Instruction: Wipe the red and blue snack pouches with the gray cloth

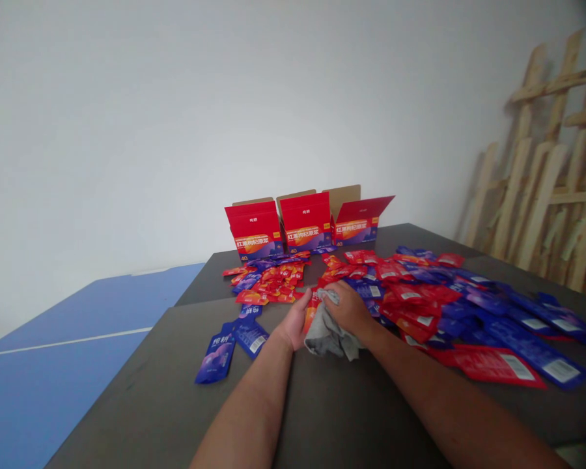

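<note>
In the middle of the head view my left hand (295,320) is closed on a red and orange pouch (313,307). My right hand (348,309) grips a crumpled grey cloth (328,332) and presses it against that pouch; the cloth hides the pouch's lower part. Beyond my left hand lies a pile of small red and blue pouches (278,280). A few blue pouches (215,355) lie flat to the left of my left forearm. To the right of my right hand spreads a larger heap of red and blue pouches (420,299).
Three red printed cartons, a left one (256,234), a middle one (306,225) and a right one (357,228), stand with raised flaps at the back of the dark table (141,397). A blue table (78,339) adjoins on the left. Wooden frames (542,176) lean against the wall at right.
</note>
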Demonstrator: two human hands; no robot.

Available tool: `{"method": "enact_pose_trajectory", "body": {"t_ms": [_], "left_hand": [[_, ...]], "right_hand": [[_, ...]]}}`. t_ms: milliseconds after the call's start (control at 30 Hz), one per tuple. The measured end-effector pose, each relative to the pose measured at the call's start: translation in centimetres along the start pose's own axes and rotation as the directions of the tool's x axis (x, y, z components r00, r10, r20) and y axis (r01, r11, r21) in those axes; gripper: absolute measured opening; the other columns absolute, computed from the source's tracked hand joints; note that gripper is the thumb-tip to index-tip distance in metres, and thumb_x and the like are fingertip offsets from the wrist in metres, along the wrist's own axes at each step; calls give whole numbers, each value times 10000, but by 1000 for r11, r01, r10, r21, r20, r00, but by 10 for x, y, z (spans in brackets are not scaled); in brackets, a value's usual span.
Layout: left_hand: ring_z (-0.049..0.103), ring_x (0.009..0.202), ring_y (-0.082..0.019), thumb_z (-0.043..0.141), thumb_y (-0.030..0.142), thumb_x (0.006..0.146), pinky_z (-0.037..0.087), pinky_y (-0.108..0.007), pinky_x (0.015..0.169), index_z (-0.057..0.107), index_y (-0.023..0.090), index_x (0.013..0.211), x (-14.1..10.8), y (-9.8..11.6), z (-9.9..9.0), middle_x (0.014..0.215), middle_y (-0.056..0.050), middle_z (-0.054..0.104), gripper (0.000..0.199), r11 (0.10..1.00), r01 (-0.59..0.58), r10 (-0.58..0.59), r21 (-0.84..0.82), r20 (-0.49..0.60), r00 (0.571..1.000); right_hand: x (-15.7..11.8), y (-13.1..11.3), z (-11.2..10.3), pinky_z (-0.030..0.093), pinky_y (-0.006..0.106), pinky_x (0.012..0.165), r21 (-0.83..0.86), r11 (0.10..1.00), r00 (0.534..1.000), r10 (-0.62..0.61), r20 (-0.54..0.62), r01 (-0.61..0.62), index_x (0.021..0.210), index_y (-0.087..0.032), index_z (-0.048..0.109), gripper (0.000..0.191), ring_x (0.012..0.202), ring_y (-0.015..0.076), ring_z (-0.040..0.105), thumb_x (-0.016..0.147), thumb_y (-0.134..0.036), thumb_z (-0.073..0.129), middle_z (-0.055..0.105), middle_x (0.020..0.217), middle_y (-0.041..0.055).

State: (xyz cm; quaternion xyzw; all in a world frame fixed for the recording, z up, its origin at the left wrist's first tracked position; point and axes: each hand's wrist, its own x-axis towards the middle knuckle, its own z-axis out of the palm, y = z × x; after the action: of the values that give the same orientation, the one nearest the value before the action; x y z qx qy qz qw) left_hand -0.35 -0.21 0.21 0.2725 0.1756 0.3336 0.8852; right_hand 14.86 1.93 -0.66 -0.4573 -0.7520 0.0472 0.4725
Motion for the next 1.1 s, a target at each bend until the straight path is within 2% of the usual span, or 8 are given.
{"method": "enact_pose_trajectory", "body": {"t_ms": [133, 300, 467, 567, 667, 833, 967, 1100], "left_hand": [[651, 979, -288, 461, 551, 858, 478, -410, 861, 599, 135, 1138, 1, -2, -2, 940, -132, 709, 521, 997, 70, -68, 35, -53, 996], [650, 980, -288, 475, 510, 861, 479, -413, 862, 599, 137, 1138, 1, 1, -2, 946, -127, 708, 481, 1000, 6, -5, 11, -65, 998], [649, 956, -301, 465, 555, 840, 462, -450, 886, 617, 133, 1084, 1, 10, -4, 938, -133, 700, 510, 991, -120, 115, -62, -89, 989], [652, 928, -300, 457, 556, 840, 470, -440, 870, 633, 109, 1022, 2, 13, -10, 887, -141, 698, 514, 983, -174, 164, -59, -149, 975], [655, 917, -300, 447, 597, 830, 474, -429, 859, 645, 109, 977, 4, 13, -14, 817, -136, 696, 547, 989, -144, 136, -36, -173, 975], [650, 945, -302, 449, 673, 792, 466, -428, 875, 649, 133, 939, 4, 7, -11, 827, -130, 703, 594, 997, -72, 69, -18, -128, 989], [637, 987, -317, 463, 693, 772, 445, -442, 905, 632, 109, 1025, 2, 4, -3, 904, -152, 705, 659, 999, 38, -39, -16, -65, 997], [640, 996, -289, 458, 614, 828, 430, -415, 934, 607, 120, 1120, 1, 2, 0, 974, -142, 702, 593, 999, 31, -31, 5, -13, 999]], "right_hand": [[7, 10, -1, 476, 339, 752, 57, 987, 984, 152, -93, -147, 861, -193, 609, 143, 802, 204, 606, 822, -299, 521, 652, 836, 50], [11, 10, -7, 481, 352, 739, 105, 963, 952, 262, -160, -247, 842, -193, 610, 176, 774, 211, 615, 814, -343, 523, 662, 809, 49], [-1, -14, -9, 479, 319, 777, 110, 988, 992, -116, 46, 111, 896, -200, 614, 128, 832, 190, 595, 822, -271, 538, 639, 865, 49], [-13, -28, -4, 480, 309, 748, 77, 944, 912, -331, 245, 321, 903, -202, 626, 128, 813, 189, 579, 801, -234, 555, 626, 878, 55], [-20, -35, 1, 478, 315, 714, 9, 921, 867, -370, 334, 389, 890, -206, 636, 126, 793, 196, 570, 791, -228, 561, 614, 872, 55], [-19, -34, 4, 476, 330, 782, -32, 955, 924, -276, 265, 294, 986, -203, 618, 181, 874, 211, 574, 827, -239, 539, 614, 945, 76], [-13, -26, 5, 467, 318, 792, -49, 990, 979, -121, 164, 131, 972, -192, 591, 158, 886, 204, 576, 866, -252, 490, 608, 947, 80], [-6, -13, 7, 449, 309, 800, -34, 998, 998, 50, 43, -49, 925, -189, 569, 149, 882, 197, 578, 884, -275, 455, 620, 908, 65]]}}
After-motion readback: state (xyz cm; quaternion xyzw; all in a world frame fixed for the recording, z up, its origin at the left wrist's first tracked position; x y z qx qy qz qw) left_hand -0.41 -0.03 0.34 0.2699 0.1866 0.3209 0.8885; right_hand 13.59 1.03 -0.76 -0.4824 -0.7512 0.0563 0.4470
